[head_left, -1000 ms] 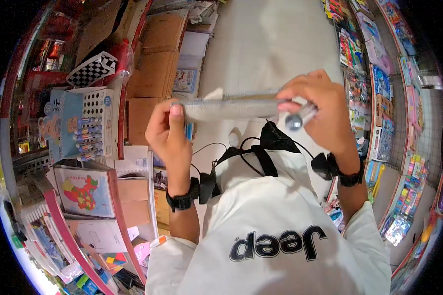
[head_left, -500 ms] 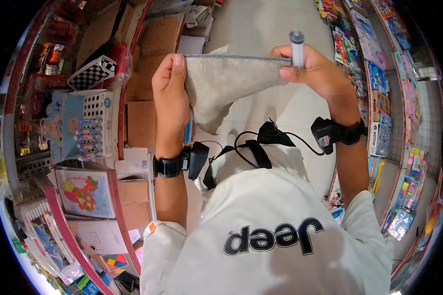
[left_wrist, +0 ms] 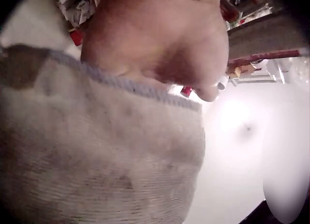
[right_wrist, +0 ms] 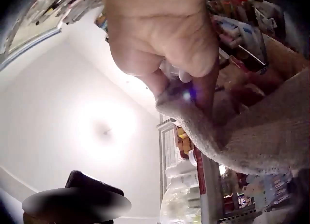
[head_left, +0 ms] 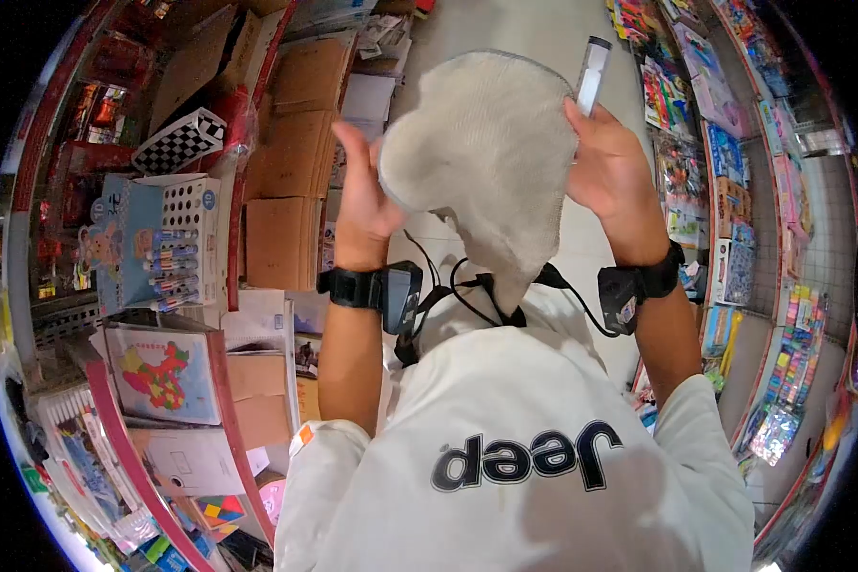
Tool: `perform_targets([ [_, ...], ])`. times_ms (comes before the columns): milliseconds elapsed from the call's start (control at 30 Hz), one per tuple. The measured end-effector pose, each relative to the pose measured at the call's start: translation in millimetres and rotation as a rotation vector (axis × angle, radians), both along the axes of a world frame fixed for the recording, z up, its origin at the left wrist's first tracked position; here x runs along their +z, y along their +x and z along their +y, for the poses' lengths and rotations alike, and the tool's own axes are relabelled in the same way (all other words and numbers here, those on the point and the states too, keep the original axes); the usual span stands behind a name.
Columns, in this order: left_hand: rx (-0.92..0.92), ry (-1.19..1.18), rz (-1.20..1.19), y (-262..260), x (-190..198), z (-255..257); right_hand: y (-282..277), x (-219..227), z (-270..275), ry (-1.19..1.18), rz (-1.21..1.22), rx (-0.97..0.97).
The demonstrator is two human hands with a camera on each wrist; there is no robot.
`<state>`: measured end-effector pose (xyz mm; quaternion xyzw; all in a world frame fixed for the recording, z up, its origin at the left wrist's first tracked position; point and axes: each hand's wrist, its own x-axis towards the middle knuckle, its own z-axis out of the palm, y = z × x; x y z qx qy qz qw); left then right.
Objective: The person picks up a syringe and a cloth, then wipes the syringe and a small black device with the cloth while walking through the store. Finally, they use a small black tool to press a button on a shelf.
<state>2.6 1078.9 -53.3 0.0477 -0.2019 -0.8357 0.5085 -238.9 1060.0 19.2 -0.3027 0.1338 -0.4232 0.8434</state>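
Note:
A beige-grey knitted cloth (head_left: 486, 133) with a grey stitched edge hangs between the two hands, its lower corner dangling toward the shirt. My right hand (head_left: 612, 167) grips the cloth's right edge, and a clear tube (head_left: 594, 76) with a dark end sticks up from the same hand. In the right wrist view, the thumb and fingers pinch the cloth (right_wrist: 193, 132). My left hand (head_left: 364, 195) is at the cloth's left side, thumb raised and apart from it. The other left fingers are hidden behind the cloth (left_wrist: 121, 137) in the left wrist view.
Shelves of packaged goods (head_left: 734, 162) line the right side. Cardboard boxes (head_left: 291, 143), a pen display (head_left: 172, 243) and a map board (head_left: 167, 367) stand on the left. A pale floor (head_left: 534, 24) runs between; black straps and cables (head_left: 467, 291) hang at the waist.
The cloth was stretched flat between both hands and now sags with its face turned up. My left thumb has come off its corner. The tube has swung upright in my right hand.

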Motion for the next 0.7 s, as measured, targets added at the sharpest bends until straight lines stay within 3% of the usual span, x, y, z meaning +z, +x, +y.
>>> perform_targets([
  [33,-0.069,0.014,0.079,0,-12,4,-1,4,2,0.01,0.02,-0.033],
  [167,0.146,-0.403,-0.761,6,-28,36,-7,8,3,0.019,0.001,-0.069],
  [300,0.078,-0.128,-0.517,2,0,38,-25,-8,-9,0.045,0.022,-0.146],
  [400,0.104,-0.136,-0.486,2,21,42,-32,-15,-17,0.105,0.41,-0.317],
  [500,0.109,-0.185,-0.485,5,23,42,-50,-53,-29,0.096,0.269,-0.076],
  [633,0.198,-0.083,-0.463,-1,33,48,-33,-61,1,0.137,0.628,-0.371],
  [700,0.246,-0.038,-0.482,-2,37,48,-48,-90,9,0.201,0.471,-0.226],
])
